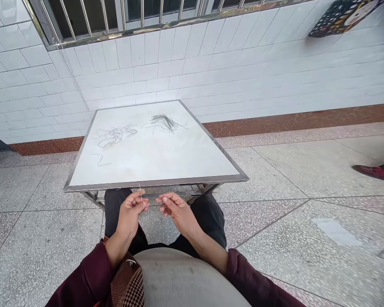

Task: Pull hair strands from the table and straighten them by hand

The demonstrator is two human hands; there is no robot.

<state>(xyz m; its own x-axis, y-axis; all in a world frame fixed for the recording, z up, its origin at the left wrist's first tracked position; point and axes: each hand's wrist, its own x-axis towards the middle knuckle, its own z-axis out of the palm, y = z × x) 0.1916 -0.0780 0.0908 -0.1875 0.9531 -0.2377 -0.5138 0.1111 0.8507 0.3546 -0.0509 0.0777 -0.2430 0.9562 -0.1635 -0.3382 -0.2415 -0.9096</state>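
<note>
A seated person in maroon sleeves works a fine strand [140, 190] in the lap, just below the near rim of a small white table [156, 182] set against a white-tiled wall [243, 72] under a barred window [115, 17]. The left hand [132, 211] pinches the strand between thumb and forefinger, its free end rising thin and pale toward the table edge. The right hand [176, 211], close beside it but not touching, has its fingertips drawn together in a matching pinch; whether the strand runs across to it is too fine to make out. On the tabletop lie a dark bundle of strands [164, 121] toward the far right, a loose tangle [113, 135] toward the far left, and a single curved strand [100, 161] nearer the person, all well apart from the hands. A red shoe [374, 172] shows at the right edge on the speckled stone floor [307, 170]. With material this thin, the handling looks to depend on a light, even pinch at the very fingertips, hands held close so that only a short length hangs between them. It also seems wise to hold the strand against the dark trousers [208, 213], where the pale fibre should show best. A hard pull or a loosened grip would likely snap it or drop it onto the floor, where it would be hard to find.
</note>
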